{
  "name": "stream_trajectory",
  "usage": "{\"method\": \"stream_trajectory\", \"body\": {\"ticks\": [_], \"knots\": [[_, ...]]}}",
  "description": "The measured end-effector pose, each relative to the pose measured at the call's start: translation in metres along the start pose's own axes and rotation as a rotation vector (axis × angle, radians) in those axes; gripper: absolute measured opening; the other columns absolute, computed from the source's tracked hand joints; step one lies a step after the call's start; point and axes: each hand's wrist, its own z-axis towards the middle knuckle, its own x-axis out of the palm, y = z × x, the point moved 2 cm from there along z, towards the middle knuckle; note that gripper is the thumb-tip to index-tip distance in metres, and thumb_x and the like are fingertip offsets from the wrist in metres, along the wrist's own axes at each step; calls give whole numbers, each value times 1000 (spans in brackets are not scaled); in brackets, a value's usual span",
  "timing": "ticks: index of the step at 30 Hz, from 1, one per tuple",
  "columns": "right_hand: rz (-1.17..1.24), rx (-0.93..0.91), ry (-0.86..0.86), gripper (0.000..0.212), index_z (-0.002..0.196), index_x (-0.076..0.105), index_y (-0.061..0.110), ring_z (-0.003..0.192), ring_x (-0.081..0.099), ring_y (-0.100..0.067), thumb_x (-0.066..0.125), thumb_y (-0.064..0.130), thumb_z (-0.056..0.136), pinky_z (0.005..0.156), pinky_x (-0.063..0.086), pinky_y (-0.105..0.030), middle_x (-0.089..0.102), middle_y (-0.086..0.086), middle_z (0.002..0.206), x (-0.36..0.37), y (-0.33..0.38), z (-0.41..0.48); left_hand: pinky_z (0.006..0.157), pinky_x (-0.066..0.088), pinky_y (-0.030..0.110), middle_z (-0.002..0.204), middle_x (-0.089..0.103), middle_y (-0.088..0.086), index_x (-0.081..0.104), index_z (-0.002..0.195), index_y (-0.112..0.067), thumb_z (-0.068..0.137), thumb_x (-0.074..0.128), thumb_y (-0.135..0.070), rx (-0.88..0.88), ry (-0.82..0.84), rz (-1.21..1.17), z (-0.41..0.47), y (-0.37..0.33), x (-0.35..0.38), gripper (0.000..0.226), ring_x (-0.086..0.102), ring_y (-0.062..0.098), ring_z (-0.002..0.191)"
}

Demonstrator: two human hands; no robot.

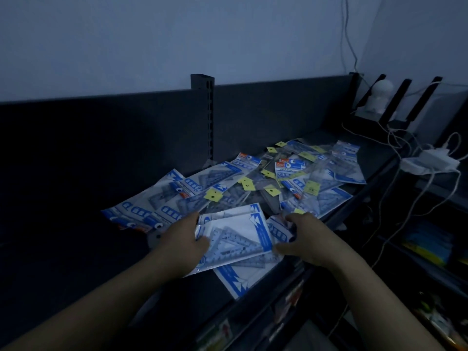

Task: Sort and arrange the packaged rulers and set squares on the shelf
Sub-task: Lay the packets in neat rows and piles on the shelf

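Many blue-white packets (291,171) — scattered, overlapping, yellow-tagged.

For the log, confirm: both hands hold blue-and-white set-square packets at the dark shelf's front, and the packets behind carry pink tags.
Wrong: the head view shows yellow paper tags, not pink. Left hand and right hand hold blue-and-white plastic set-square packets at the front of the dark shelf.

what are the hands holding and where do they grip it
A small stack of packaged set squares: the left hand grips its left edge, the right hand its right edge.
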Motion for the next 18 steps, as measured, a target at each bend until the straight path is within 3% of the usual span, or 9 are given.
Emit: {"method": "stream_trajectory", "body": {"ticks": [2, 5, 8, 10, 12, 14, 16, 18], "knots": [[116, -7, 7, 73, 136, 43, 17, 96, 57, -20, 79, 35, 75, 77, 51, -32, 54, -4, 122, 2, 2, -1, 72, 44, 26, 104, 62, -6, 53, 110, -21, 84, 70, -23, -12, 3, -18, -3, -2, 2, 31, 58, 8, 89], [193, -57, 10, 55, 126, 54, 13, 84, 60, -16, 77, 23, 77, 70, 50, -29, 60, 1, 98, 7, 3, 1, 61, 39, 17, 103, 58, -8, 47, 112, -23, 77, 78, -27, -37, -6, 9, -6, -3, 5, 47, 53, 0, 81], [294, -135, -65, 9, 90, 65, 13, 58, 49, -7, 70, 16, 84, 54, 38, -20, 54, 2, 71, 10, 0, 3, 74, 39, 22, 117, 57, -5, 44, 128, -20, 74, 80, -28, -78, -27, -3, -5, -1, 9, 65, 55, 13, 100], [466, -155, -140, 15, 73, 61, 15, 46, 38, -6, 67, 14, 87, 48, 32, -22, 47, 0, 58, 9, -4, 3, 72, 43, 20, 108, 59, -11, 47, 121, -24, 75, 79, -26, -69, -44, -48, -6, -1, 9, 56, 57, 12, 98], [688, -146, -145, 7, 82, 66, 15, 51, 45, -9, 64, 15, 88, 52, 35, -24, 53, -10, 60, 8, -5, 4, 78, 50, 27, 104, 61, -10, 51, 115, -26, 78, 77, -23, -79, -55, -130, -6, 0, 10, 45, 60, 11, 92], [829, -141, -100, 8, 96, 67, 19, 54, 51, -10, 61, 19, 91, 53, 40, -22, 59, -9, 67, 7, -2, 5, 81, 53, 33, 104, 64, -7, 53, 112, -29, 79, 76, -18, -98, -70, -222, -8, -3, 9, 41, 63, 12, 90], [882, -145, -56, 15, 107, 63, 21, 48, 49, -7, 59, 23, 93, 48, 40, -18, 56, -3, 68, 7, 4, 9, 81, 54, 31, 105, 65, -7, 53, 113, -28, 79, 75, -13, -124, -82, -300, -11, -4, 8, 44, 64, 12, 89], [873, -160, -33, 22, 114, 61, 25, 55, 52, -12, 59, 29, 93, 52, 43, -25, 56, -10, 76, 7, 12, 16, 87, 55, 39, 108, 68, -2, 57, 113, -26, 75, 78, -10, -144, -110, -393, -14, -1, 3, 46, 68, 15, 92]]}}
